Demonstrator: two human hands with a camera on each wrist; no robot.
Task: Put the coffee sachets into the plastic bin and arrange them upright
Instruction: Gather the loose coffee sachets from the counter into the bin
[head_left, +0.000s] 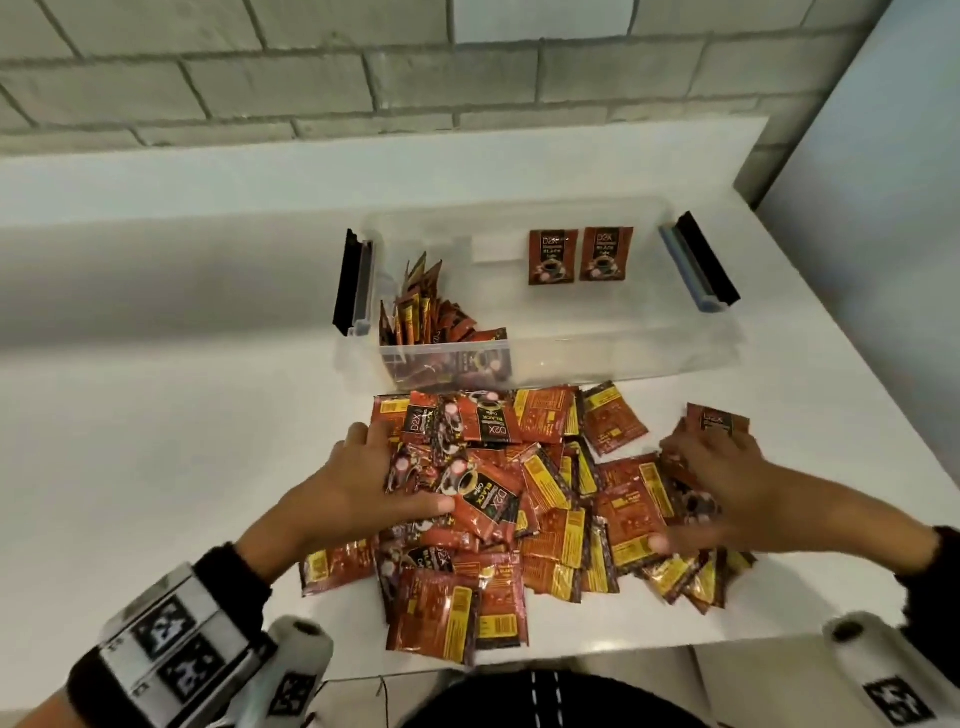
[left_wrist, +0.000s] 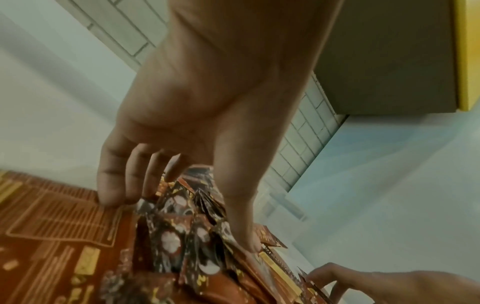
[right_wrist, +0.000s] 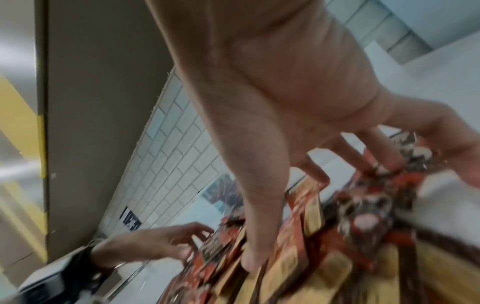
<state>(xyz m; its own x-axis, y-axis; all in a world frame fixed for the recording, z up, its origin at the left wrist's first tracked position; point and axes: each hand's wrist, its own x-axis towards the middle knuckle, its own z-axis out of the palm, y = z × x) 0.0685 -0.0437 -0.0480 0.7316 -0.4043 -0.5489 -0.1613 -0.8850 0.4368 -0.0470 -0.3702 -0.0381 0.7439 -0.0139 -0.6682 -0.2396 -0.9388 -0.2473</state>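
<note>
Left hand (head_left: 358, 483) down on the near-left side of the pile (head_left: 519, 499), fingers curled over a clump of sachets, thumb (head_left: 436, 505) pinned across them. Looks like a gather rather than a clean pinch. Right hand (head_left: 722, 483) on the pile's right edge, fingers bunched round a few sachets, thumb (head_left: 660, 544) pressed flat on one; wrist view too blurry to tell how many.

Could go wrong easily from here, probably: slick foil, loose clump, so a lift likely sheds a few back onto the pile or off the near edge of the counter (head_left: 182, 467). Also mixed faces and directions in the pile, so a handful dropped straight in probably lands flat or crooked instead of upright. The row (head_left: 415, 312) leaning at the bin's left end looks ready to topple toward the empty middle if bumped.

Counts: one bin (head_left: 597, 358), just behind the pile, two latch handles. Two sachets (head_left: 579, 255) upright against the bin's far wall. Leaning row: maybe a dozen or more, too packed to count. Pile: several dozen, overlapping, no exact count possible. Two hands, both busy.
</note>
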